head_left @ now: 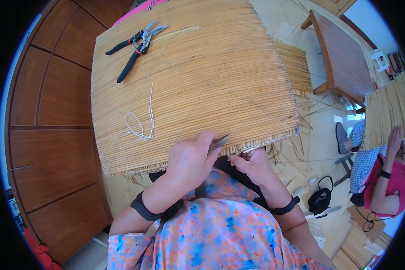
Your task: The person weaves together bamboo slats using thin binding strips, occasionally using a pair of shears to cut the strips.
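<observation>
A reed mat (198,94) is laid out just beyond the hands, its near edge met by both. Scissors (219,142) are gripped in the left hand (186,159); the right hand (254,166) is bent at that edge, but whether anything is pinched cannot be told. The mat is probably light, stiff and brittle-stemmed, best held by opposite edges. Right of the right hand, a bag (320,200) is seen only from outside.

Bright, soft light spreads around us, glinting off the glossy cream tiled floor (321,141); toward the blue-fringed black rim, the reddish-brown wooden cabinet (60,157) bows, while the middle looks sharp.
</observation>
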Tool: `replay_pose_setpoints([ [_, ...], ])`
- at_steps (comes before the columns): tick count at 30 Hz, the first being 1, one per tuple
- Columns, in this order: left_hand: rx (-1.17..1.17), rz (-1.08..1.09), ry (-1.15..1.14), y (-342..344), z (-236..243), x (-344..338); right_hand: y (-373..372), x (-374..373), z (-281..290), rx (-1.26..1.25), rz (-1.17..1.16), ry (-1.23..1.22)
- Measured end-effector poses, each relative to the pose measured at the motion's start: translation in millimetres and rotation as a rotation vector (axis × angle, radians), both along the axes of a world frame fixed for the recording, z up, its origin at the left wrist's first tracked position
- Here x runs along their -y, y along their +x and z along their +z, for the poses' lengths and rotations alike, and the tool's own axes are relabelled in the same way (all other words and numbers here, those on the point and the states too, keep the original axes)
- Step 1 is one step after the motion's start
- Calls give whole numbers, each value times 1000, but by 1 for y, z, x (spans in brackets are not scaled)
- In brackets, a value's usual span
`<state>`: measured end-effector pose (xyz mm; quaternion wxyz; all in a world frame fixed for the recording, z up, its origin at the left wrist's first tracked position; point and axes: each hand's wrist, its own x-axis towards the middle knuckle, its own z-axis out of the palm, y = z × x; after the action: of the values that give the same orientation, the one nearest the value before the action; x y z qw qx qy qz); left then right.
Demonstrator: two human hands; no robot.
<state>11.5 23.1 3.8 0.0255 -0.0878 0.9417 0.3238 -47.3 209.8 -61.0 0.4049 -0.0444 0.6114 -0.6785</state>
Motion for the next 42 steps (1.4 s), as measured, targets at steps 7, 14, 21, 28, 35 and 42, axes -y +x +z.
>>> replay_pose_setpoints([
  [7,-39,-31,13,-1,0,1,-14,-19,1,-10,214,100],
  [14,-248,-311,-151,3,-11,-9,-11,-32,-7,-182,188,176],
  [21,-249,-339,-69,4,-18,-8,-11,-34,13,-221,158,284],
  [28,-367,-248,16,-10,-11,-20,-12,-34,28,-448,231,431],
  [35,-239,-350,-36,-10,-14,-15,-4,-44,18,-372,23,461],
  [42,-133,-227,223,-16,-5,-16,-11,-21,14,-11,-313,233],
])
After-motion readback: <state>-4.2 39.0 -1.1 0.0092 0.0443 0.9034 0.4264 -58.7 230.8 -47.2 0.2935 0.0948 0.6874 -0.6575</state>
